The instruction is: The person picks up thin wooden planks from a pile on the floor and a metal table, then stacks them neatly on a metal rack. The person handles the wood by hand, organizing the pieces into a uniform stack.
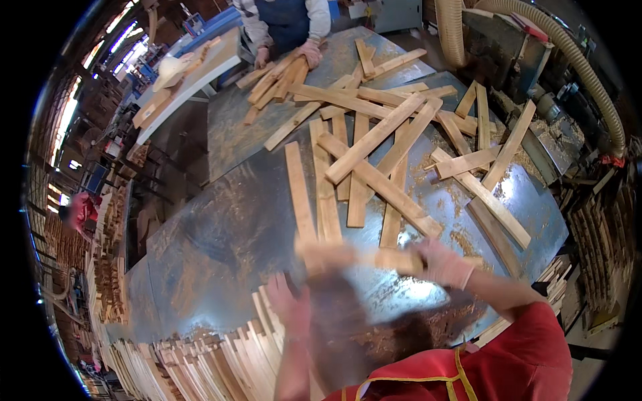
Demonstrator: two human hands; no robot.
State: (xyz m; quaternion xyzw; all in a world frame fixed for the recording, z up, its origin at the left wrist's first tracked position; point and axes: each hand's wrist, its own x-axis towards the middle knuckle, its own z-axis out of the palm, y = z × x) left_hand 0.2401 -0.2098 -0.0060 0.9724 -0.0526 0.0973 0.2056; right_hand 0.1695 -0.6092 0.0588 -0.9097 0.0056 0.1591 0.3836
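Hands, two — right hand [443, 262] gripping one blurred board [394, 260] over the bench [221, 267]; left hand [289, 306] apart from it, too blurred for me to tell its grip. Opposite — one co-worker [284, 19], both palms on piled slats [275, 83].

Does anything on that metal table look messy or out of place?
Yes: wooden strips lie crisscrossed at various angles on the metal table, unlike the neater side-by-side row along its near edge. Sawdust is also scattered over the tabletop.
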